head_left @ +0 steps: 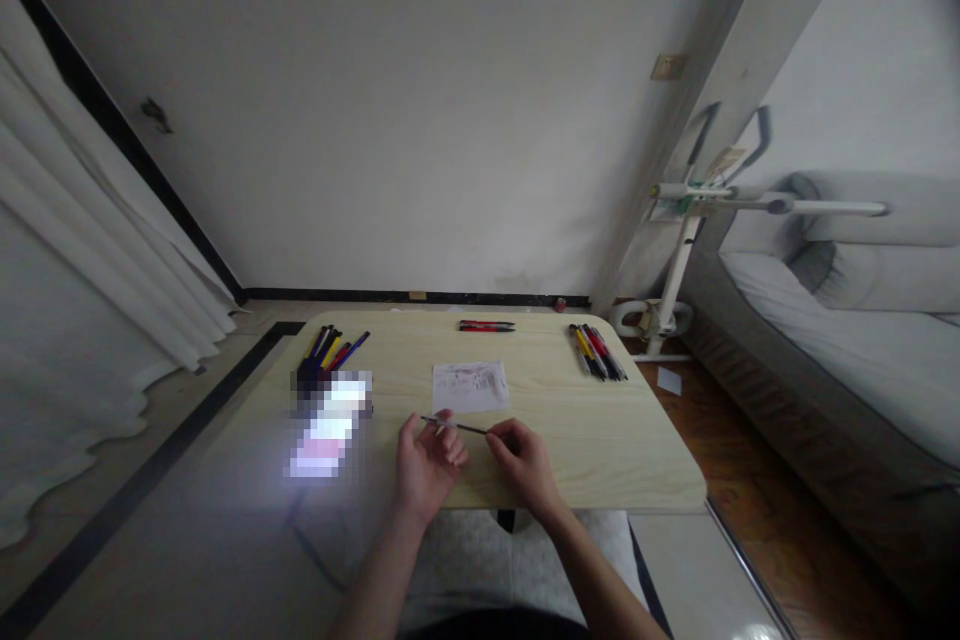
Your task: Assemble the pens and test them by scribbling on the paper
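Between my two hands a slim dark pen (pixel 471 429) with a paler section runs almost level above the table's near half. My right hand (pixel 523 460) pinches its right end between thumb and fingertips. Palm turned up and fingers curled, my left hand (pixel 429 468) holds the pen's left part near the fingertips. Just beyond the hands lies a white sheet of paper (pixel 470 387) with dark scribbles. Whether the pen is whole or only a thin inner part, I cannot tell.
On the pale wooden table (pixel 600 460), a bunch of pens (pixel 596 352) lies at right, more pens (pixel 330 350) at left, and two red-and-black pens (pixel 487 326) at the far edge. A bright, pixelated phone-like screen (pixel 330 430) is at left. Exercise equipment (pixel 679 270) stands beyond the table's right side.
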Available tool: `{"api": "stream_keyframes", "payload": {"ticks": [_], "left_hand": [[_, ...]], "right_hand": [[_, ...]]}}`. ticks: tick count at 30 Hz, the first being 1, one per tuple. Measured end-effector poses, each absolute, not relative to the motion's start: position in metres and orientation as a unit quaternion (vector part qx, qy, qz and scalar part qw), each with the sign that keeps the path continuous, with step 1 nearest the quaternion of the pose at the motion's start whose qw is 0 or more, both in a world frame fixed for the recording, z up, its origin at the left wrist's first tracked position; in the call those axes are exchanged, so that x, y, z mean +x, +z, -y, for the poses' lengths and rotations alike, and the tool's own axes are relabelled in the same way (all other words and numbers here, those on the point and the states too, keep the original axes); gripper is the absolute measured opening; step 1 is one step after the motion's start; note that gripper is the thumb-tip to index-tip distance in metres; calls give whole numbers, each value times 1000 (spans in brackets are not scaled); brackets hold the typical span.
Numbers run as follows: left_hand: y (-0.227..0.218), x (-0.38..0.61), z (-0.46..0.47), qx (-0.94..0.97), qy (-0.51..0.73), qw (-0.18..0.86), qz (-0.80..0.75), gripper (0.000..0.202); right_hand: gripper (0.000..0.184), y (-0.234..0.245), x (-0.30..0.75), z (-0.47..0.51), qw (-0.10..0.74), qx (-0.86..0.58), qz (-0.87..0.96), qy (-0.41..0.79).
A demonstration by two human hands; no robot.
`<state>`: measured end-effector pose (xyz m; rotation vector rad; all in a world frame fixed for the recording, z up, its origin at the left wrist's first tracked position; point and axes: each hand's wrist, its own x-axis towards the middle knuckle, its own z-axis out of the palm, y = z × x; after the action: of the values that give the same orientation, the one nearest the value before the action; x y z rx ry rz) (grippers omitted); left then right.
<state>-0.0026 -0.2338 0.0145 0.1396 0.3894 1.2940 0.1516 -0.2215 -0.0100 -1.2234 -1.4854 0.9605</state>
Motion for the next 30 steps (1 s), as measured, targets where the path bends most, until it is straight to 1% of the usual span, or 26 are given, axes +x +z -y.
{"api": "stream_keyframes", "payload": {"ticks": [8, 14, 22, 30], "left_hand": [[14, -1, 234, 78, 600, 774, -188, 29], [13, 0, 232, 83, 600, 769, -206, 22], [7, -1, 232, 91, 599, 770, -198, 26], [9, 0, 232, 95, 596, 772, -200, 23]], "right_hand": [[17, -10, 151, 221, 472, -501, 608, 396], [22, -8, 152, 222, 475, -500, 615, 384], [27, -8, 151, 223, 462, -506, 622, 380], [32, -5, 151, 224, 456, -504, 624, 385]]}}
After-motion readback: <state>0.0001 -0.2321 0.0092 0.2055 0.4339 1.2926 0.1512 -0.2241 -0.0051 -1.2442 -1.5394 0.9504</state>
